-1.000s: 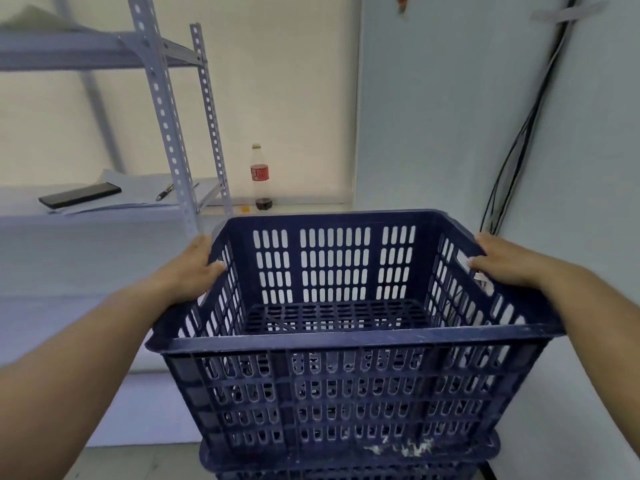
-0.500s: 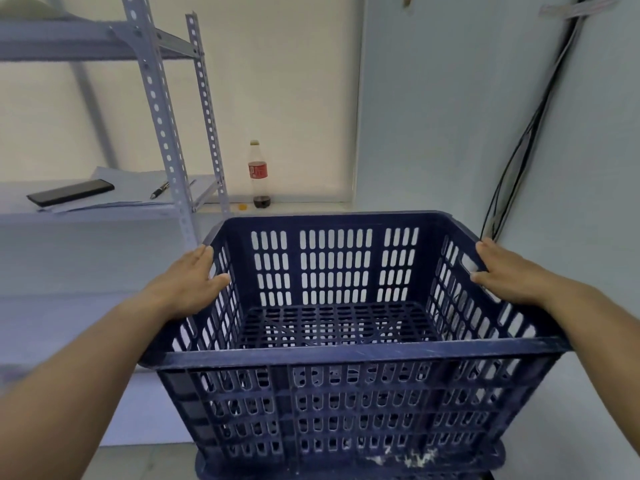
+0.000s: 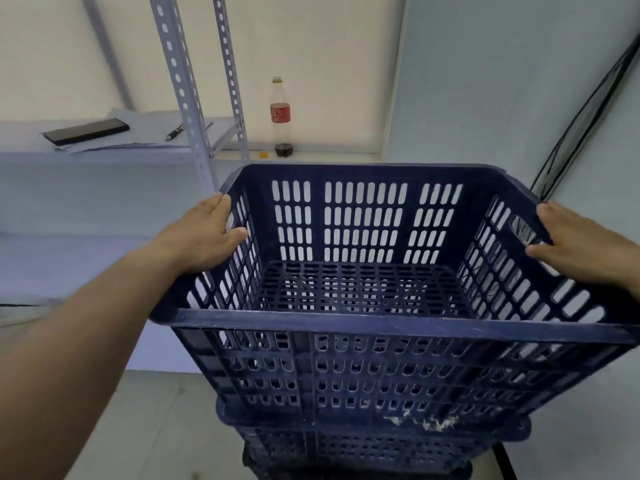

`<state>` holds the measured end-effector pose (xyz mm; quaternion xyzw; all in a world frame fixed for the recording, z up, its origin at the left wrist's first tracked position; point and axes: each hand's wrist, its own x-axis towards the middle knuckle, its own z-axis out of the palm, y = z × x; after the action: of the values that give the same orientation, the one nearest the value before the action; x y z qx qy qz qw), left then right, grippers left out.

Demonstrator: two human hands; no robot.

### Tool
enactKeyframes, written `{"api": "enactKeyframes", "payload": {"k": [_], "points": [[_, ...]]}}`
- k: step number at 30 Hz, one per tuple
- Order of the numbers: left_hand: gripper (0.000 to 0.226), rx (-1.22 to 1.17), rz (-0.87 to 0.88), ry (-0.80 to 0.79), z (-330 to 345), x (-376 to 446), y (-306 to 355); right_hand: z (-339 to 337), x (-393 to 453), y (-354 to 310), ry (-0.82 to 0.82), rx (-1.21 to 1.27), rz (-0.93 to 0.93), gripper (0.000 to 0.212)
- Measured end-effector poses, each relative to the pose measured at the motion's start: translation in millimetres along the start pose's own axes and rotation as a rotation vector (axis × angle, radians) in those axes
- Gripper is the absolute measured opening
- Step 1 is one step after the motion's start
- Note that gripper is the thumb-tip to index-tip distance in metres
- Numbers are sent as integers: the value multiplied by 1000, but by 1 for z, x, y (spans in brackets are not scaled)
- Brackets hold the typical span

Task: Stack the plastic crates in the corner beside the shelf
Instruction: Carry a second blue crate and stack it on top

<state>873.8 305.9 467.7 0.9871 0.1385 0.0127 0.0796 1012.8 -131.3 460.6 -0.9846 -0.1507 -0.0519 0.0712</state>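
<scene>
While both hands rest on its side walls, the top crate [image 3: 363,327] sits between them, a dark blue slotted plastic one, empty inside. The left hand [image 3: 204,237] lies flat against the outside of the left wall near the rim, fingers stretched forward and thumb hooked over the edge, so it's spread wide, more pressing than gripping. The right hand [image 3: 581,247] is on the right wall just past the handle cutout, fingers also extended along the rim, thumb pointing inward; I can't tell if anything curls underneath.

Below the hands, that crate sits on a second blue crate [image 3: 374,445], and something dark shows under that one, too cut off to identify. Some whitish smudges sit on the near wall low down.

Beyond the left hand stands the grey metal shelf [image 3: 194,109], with a black phone-like slab [image 3: 90,131], papers and a pen [image 3: 174,132] on its board. Straight ahead of the hands, past the crate's far wall, a nearly empty cola bottle [image 3: 281,119] stands upright on a ledge. Black cables [image 3: 581,112] run down the wall beyond the right hand.
</scene>
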Motion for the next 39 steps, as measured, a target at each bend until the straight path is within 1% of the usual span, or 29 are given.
{"api": "enactKeyframes", "payload": {"k": [5, 9, 11, 13, 16, 17, 18, 20, 24, 29, 32, 36, 39], "points": [[74, 48, 7, -8, -2, 2, 0, -5, -5, -3, -21, -12, 27, 38], [76, -16, 8, 10, -2, -1, 1, -8, -9, -10, -31, 12, 61, 46], [74, -83, -4, 42, -3, -2, 3, -10, -11, -13, -43, 53, 74, 45], [69, -133, -29, 46, -6, -4, 3, -18, -14, -13, -74, 159, 98, 41], [59, -144, -58, 25, -8, -12, -7, -31, -24, -10, -131, 312, 130, 22], [56, -155, -65, 15, -6, -17, -10, -32, -29, -10, -151, 327, 120, 21], [55, -171, -63, 10, -3, -22, -12, -30, -33, -9, -157, 321, 98, 25], [56, -182, -55, 34, 3, -29, -11, -24, -39, -9, -118, 274, 75, 31], [48, -198, -58, 83, 5, -30, -10, -21, -41, -13, -86, 208, 124, 36], [43, -213, -41, 72, 0, -32, -8, -22, -45, -16, -71, 238, 129, 36], [40, -199, -57, 60, -2, -32, -10, -21, -43, -16, -69, 214, 148, 32], [47, -164, -65, 37, -4, -38, -8, -17, -46, -11, -64, 173, 182, 38], [48, -137, -64, 21, -4, -39, -6, -16, -47, -10, -85, 183, 176, 36]]}}
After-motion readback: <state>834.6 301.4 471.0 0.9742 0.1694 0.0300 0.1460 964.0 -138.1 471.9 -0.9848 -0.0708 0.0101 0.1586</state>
